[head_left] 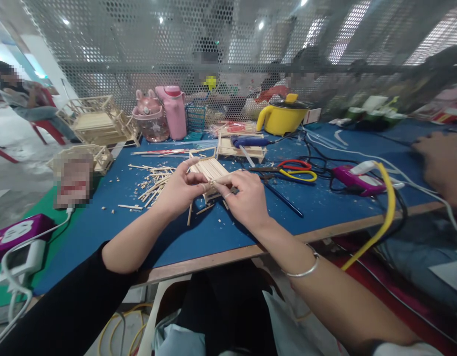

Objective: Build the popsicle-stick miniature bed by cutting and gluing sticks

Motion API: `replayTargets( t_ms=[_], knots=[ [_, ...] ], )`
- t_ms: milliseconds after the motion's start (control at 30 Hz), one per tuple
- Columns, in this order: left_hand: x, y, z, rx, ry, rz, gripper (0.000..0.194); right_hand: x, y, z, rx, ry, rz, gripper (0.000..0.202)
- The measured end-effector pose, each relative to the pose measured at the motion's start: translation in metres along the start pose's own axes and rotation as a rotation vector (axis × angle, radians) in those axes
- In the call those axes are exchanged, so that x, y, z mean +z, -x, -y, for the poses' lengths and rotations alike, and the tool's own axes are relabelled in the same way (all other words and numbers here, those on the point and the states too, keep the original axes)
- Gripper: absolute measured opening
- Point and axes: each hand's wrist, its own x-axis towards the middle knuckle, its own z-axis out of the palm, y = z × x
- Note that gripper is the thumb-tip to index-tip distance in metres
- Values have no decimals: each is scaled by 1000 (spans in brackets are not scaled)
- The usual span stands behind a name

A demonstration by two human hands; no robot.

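A small model made of thin wooden sticks (209,169) rests on the blue tabletop between my hands. My left hand (182,188) pinches its near left corner with thumb and forefinger. From the right, my right hand (247,195) closes its fingers on the near edge, the fingertips of both hands nearly touching. What small piece lies between the fingertips is too small to make out. Loose sticks (154,185) and crumbs are scattered left of the model. Behind it, a blue glue gun (251,142) lies on another stick model (239,151).
Scissors (288,170) and a dark blue rod (284,198) lie right of my hands. Further off are a yellow pot (284,117), a pink flask (174,112), a purple power strip (358,180) with cables, and larger stick models (97,121). Another person's hand (441,158) is at right.
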Motion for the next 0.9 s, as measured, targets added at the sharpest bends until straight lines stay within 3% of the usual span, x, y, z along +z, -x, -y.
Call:
replayTargets(
  t_ms=[267, 900],
  knots=[
    [3, 1, -2, -2, -44, -21, 74, -3, 2, 5, -91, 149, 28, 15],
    [1, -1, 1, 9, -19, -41, 61, -1, 1, 4, 2, -50, 13, 8]
  ],
)
